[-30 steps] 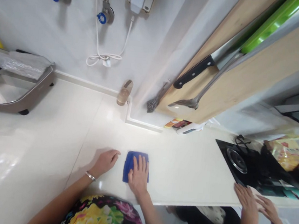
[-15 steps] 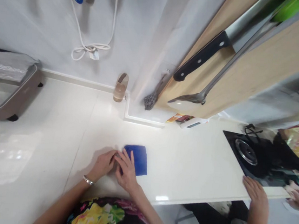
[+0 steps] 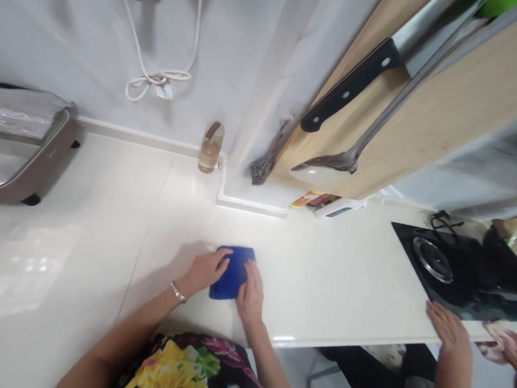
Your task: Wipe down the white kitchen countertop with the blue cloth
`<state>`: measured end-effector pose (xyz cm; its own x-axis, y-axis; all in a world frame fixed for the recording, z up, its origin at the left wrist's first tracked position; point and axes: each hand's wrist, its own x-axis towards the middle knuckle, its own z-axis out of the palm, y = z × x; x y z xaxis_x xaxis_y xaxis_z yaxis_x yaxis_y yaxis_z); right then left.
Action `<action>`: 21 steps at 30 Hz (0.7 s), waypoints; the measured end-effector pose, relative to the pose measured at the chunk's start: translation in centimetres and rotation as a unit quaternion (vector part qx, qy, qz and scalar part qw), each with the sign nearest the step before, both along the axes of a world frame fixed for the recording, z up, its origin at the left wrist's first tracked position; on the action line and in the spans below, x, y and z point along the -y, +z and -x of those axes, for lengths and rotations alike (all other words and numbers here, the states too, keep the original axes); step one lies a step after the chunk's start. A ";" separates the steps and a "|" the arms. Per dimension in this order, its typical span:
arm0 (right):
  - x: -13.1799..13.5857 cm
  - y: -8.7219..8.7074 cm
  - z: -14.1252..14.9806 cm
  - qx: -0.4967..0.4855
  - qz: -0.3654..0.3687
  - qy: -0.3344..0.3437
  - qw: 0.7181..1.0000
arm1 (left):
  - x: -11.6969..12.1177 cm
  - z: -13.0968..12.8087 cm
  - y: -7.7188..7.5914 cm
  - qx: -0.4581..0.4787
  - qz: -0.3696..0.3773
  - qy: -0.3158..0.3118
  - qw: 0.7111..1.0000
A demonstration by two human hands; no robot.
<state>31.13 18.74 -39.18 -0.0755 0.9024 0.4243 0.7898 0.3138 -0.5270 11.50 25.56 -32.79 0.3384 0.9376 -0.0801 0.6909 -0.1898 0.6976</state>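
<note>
**Folded blue cloth now has a hand at either side**

The cloth lies flat on the white countertop, close to its front edge. Half a second ago the right hand was over by the left one, at the cloth's left side; now it has crossed to the right edge, and the left hand has come onto the upper left part. To my eye, that makes handling the cloth a two-handed job.

Left fingertips and thumb bend over that upper left part; right fingers run along the right edge, thumb near the lower right. Whether either hand pinches the fabric or merely rests there, I can't tell.

Further right, another person's hand is at the counter edge beside the black cooktop.
</note>
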 end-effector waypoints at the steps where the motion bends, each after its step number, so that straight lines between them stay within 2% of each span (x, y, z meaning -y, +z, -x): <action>1: 0.1 -0.1 0.1 -0.013 0.001 -0.019 1.000 | -0.4 -0.6 0.1 -0.025 -0.003 -0.005 1.000; 5: 0.0 -0.8 -0.3 -0.064 0.006 -0.110 0.992 | -1.6 -1.5 -0.2 -0.058 0.005 0.003 0.998; 7: 0.0 -1.1 -0.5 -0.064 0.006 -0.121 0.991 | -1.8 -1.1 -0.5 -0.048 0.009 0.009 0.999; 15: 0.0 -1.0 -0.4 -0.002 -0.042 -0.077 0.996 | -3.1 0.1 -1.7 0.034 0.026 0.061 0.997; 18: -0.5 -0.3 0.0 0.052 -0.066 -0.061 0.995 | -3.6 0.5 -1.9 0.089 0.019 0.098 0.991; 21: -1.6 0.9 1.6 0.124 -0.050 -0.026 0.991 | -3.4 2.1 -2.0 0.147 0.005 0.146 0.978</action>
<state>29.51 20.30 -38.32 -0.1434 0.8624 0.4855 0.9073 0.3104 -0.2835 9.42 28.94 -34.83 0.0657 0.9974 -0.0298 0.4839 -0.0057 0.8751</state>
